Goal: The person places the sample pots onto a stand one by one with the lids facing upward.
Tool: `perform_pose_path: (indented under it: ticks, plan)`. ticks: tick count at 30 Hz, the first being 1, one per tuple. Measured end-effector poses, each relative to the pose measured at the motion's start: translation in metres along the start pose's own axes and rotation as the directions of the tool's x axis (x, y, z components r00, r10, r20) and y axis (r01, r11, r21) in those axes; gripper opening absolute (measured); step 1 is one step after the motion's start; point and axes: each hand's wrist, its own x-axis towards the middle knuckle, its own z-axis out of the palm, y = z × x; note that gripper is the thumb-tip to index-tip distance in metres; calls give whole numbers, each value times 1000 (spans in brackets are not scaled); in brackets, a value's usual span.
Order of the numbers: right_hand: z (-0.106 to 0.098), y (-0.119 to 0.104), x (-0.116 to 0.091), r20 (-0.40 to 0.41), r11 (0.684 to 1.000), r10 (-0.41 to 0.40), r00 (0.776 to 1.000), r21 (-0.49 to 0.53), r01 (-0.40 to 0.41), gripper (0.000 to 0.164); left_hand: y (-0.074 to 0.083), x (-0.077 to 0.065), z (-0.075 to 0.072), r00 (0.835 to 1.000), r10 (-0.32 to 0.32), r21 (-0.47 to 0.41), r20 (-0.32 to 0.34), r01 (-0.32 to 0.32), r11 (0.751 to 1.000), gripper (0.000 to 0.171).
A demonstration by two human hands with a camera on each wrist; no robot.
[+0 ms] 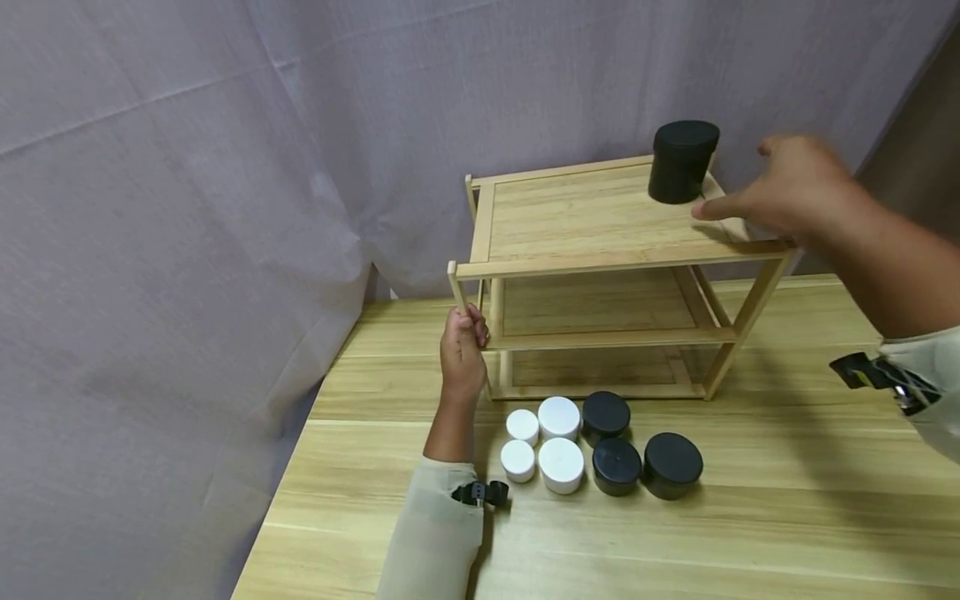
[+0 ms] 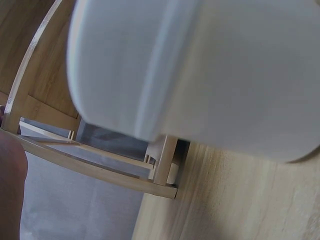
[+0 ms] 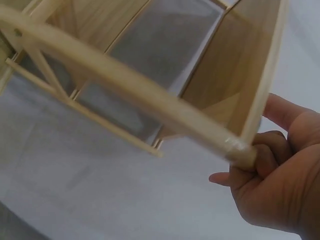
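A three-tier wooden shelf rack [image 1: 562, 221] stands on the table. My left hand [image 1: 462, 354] grips its front left post below the top tier. Near the back right of the top board is a tall black lidded jar [image 1: 678, 167]. To the right of that jar, over the rack's right end, hovers my right hand [image 1: 798, 192], its thumb pointing at the jar's base with a gap between. In the right wrist view the rack's corner post [image 3: 240, 152] overlaps the loosely bent fingers [image 3: 275, 145]; I see no hold on it.
Several white lidded jars [image 1: 561, 464] and short black lidded jars [image 1: 672, 465] sit in front of the rack on the wooden table [image 1: 787, 500]. One white jar [image 2: 240, 75] looms close in the left wrist view. Grey cloth [image 1: 187, 250] hangs behind and at left.
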Motion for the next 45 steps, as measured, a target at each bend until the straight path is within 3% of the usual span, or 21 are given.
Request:
perform_pose_path:
  ticks: [9, 13, 21, 28, 39, 41, 45]
  plan:
    - [13, -11, -27, -48, 991, -118, 992, -66, 114, 117, -2, 2, 2, 1000, -3, 7, -10, 3, 1000, 85]
    - [20, -16, -41, -43, 988, -133, 990, -84, 129, 121, -2, 1, 3, 1000, 1, 13, -6, -1, 1000, 85]
    - [35, -23, -64, -81, 977, -214, 973, -8, 214, 126, 0, 3, 0, 1000, -13, 4, -7, 13, 1000, 87]
    - [48, -21, -81, -45, 965, -256, 966, 44, 258, 135, 2, 1, -1, 999, -45, -26, -15, 45, 999, 90]
    - [70, -24, -101, 24, 962, -268, 963, 52, 266, 131, 0, 4, 1, 1000, -16, -26, -5, 16, 1000, 86]
    - [77, -23, -104, 40, 953, -299, 954, 58, 296, 132, 0, 3, 0, 1000, -17, -19, -7, 17, 1000, 86]
    - [92, -16, -113, 68, 914, -405, 912, 66, 401, 131, 0, 3, -1, 1000, -19, -12, 3, 19, 1000, 85]
